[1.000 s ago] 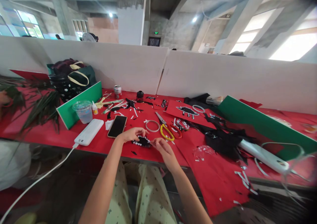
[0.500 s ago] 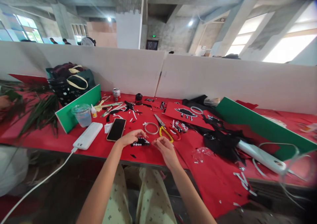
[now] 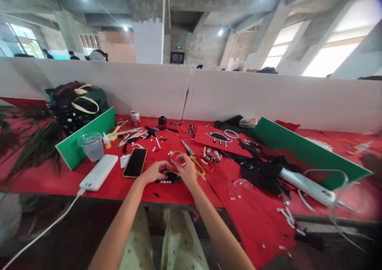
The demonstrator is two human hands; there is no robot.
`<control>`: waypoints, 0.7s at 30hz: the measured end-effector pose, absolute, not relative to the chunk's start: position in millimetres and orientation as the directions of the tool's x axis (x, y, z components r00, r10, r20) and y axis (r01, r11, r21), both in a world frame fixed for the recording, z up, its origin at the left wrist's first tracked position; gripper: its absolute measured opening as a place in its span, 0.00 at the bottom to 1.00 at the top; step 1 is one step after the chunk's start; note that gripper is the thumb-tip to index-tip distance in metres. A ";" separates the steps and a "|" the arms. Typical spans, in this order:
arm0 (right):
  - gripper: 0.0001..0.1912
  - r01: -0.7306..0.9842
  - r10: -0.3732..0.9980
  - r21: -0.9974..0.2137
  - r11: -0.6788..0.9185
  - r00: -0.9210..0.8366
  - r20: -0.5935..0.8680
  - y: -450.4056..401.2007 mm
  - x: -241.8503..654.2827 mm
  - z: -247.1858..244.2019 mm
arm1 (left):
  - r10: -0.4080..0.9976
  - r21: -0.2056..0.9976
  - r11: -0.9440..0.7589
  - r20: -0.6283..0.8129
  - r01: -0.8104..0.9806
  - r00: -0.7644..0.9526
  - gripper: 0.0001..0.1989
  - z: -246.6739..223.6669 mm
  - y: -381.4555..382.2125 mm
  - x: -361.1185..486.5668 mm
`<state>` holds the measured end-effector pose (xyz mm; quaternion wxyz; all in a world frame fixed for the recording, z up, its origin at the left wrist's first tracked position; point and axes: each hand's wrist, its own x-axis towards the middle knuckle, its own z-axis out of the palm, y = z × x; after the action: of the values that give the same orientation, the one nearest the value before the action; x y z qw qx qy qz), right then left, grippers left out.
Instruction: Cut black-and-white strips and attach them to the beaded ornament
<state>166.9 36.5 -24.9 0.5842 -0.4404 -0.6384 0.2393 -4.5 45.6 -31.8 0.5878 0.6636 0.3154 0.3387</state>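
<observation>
A small black piece edged with pearl-like white beads (image 3: 170,179) lies at the front of the red tabletop. My left hand (image 3: 155,172) is closed on its left end, thumb and fingers at the upper edge. My right hand (image 3: 187,171) is over its right end, fingertips pinched together; anything between them is too small to make out. Just behind those fingers lies a thin ring-shaped coil (image 3: 172,154), partly covered by the hand. Scissors with a yellow handle (image 3: 197,166) and a red handle (image 3: 208,164) rest right of my right hand.
Left of my hands are a phone (image 3: 135,162), a white power bank (image 3: 99,173) with a cable, a plastic cup (image 3: 92,146) and a glue bottle (image 3: 106,140). Green boards (image 3: 310,154) stand at both sides. Black fabric scraps (image 3: 262,170) and a white device (image 3: 308,187) lie right.
My right hand has moved left and up, from beside the beaded piece to over its right end, partly covering the coil. My left hand stays at the piece. The view has shifted slightly.
</observation>
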 end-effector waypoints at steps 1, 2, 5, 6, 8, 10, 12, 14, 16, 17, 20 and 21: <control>0.04 0.289 0.842 -0.817 0.498 0.062 0.535 35.1 167.9 -24.7 | 0.823 0.990 -0.128 0.076 0.054 0.564 0.13 -31.9 45.6 -3.6; 0.04 0.296 0.844 -0.815 0.497 0.053 0.534 34.0 168.9 -24.4 | 0.829 0.986 -0.144 0.072 0.087 0.555 0.11 -31.7 45.3 -2.8; 0.03 0.328 0.847 -0.807 0.491 0.037 0.530 32.7 170.7 -23.7 | 0.837 0.964 -0.205 0.084 0.169 0.540 0.06 -29.6 43.2 -1.3; 0.03 0.338 0.847 -0.804 0.488 0.038 0.530 32.7 170.8 -24.0 | 0.836 0.957 -0.224 0.092 0.183 0.540 0.05 -28.8 42.3 -1.1; 0.04 0.345 0.851 -0.807 0.480 0.042 0.524 33.4 170.5 -25.9 | 0.834 0.950 -0.245 0.105 0.192 0.542 0.04 -27.3 40.7 -1.1; 0.04 0.340 0.858 -0.814 0.472 0.034 0.512 34.7 169.8 -29.0 | 0.836 0.953 -0.236 0.101 0.188 0.539 0.05 -26.5 39.4 -1.3; 0.04 0.344 0.863 -0.813 0.470 0.014 0.505 36.4 169.2 -32.3 | 0.838 0.959 -0.221 0.092 0.180 0.538 0.07 -25.7 38.5 -1.3; 0.05 0.350 0.862 -0.807 0.475 -0.003 0.506 37.7 168.8 -34.9 | 0.839 0.966 -0.198 0.080 0.165 0.539 0.09 -24.5 37.5 -0.9; 0.05 0.349 0.863 -0.807 0.477 -0.012 0.505 38.0 168.8 -35.9 | 0.841 0.976 -0.163 0.063 0.141 0.538 0.11 -22.6 36.4 -0.2; 0.04 0.348 0.865 -0.808 0.475 -0.015 0.502 37.7 168.9 -35.9 | 0.841 0.981 -0.143 0.049 0.133 0.539 0.12 -21.6 36.0 0.2; 0.05 0.343 0.871 -0.815 0.467 -0.020 0.491 36.7 168.6 -35.1 | 0.853 0.985 -0.122 0.042 0.120 0.521 0.13 -19.0 36.2 1.0; 0.05 0.341 0.871 -0.815 0.468 -0.025 0.490 36.6 168.1 -34.9 | 0.875 0.984 -0.141 0.071 0.112 0.479 0.14 -18.5 36.9 1.0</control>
<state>168.1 36.6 -34.9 0.5326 -0.4517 -0.6710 0.2490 1.0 36.9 -18.5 0.5415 0.6682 0.3691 0.3522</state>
